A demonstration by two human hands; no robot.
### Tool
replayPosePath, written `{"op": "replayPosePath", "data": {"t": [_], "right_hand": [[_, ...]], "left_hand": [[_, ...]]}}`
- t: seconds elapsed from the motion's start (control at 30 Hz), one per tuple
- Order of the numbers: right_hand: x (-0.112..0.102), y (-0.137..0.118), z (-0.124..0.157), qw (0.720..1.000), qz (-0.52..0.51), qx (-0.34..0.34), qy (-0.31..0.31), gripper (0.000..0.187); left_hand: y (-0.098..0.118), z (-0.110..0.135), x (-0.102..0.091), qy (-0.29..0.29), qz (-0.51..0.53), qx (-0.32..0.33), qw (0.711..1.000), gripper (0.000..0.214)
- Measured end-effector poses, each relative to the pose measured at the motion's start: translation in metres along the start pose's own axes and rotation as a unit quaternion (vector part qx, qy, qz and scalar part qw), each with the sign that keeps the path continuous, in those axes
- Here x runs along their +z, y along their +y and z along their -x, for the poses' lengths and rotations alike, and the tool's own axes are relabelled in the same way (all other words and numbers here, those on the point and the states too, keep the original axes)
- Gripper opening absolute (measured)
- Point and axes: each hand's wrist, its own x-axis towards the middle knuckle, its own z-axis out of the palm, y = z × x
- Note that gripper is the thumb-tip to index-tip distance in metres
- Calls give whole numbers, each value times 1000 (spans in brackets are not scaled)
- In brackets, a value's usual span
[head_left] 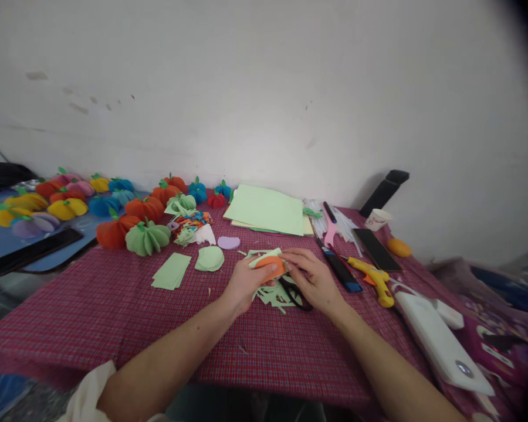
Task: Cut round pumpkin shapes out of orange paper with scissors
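Observation:
My left hand [243, 282] is closed on an orange rounded paper piece [269, 268] laid against light green paper [270, 255], with the thumb on top of the orange piece. At the right end of the papers, my right hand [313, 278] has its fingers closed on their edge; its fingertips are partly hidden. Under the hands lie green paper scraps [270, 298] and black-handled scissors [295, 294]. To the left are a stack of rounded green pieces [210, 258] and several green paper rectangles [172, 271].
Colourful pumpkin-shaped crafts [148, 237] fill the left side. Green sheets [266, 210] lie by the wall. On the right are a box cutter [342, 271], yellow glue gun [374, 278], black phone [377, 249], paper cup [377, 219] and white power bank [442, 340].

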Motion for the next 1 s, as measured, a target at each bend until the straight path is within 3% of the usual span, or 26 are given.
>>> {"op": "replayPosePath", "data": {"t": [0.23,0.43,0.53,0.73,1.0], "right_hand": [[-2,-3,0,999,-27,19,-1,27],[8,2,1,974,-178,142,-1,35],[13,4,2,957,-232,170,-21,35],[14,2,1,943,-278,179,-34,34],[12,0,1,945,-280,167,-39,34]], "left_hand": [[2,2,0,1,7,0,1000,35],[0,1,0,-2,5,-4,1000,34],[-1,0,0,-1,1,-1,1000,35],[-2,1,0,0,-16,1,1000,35],[2,2,2,2,-19,-6,1000,36]]}}
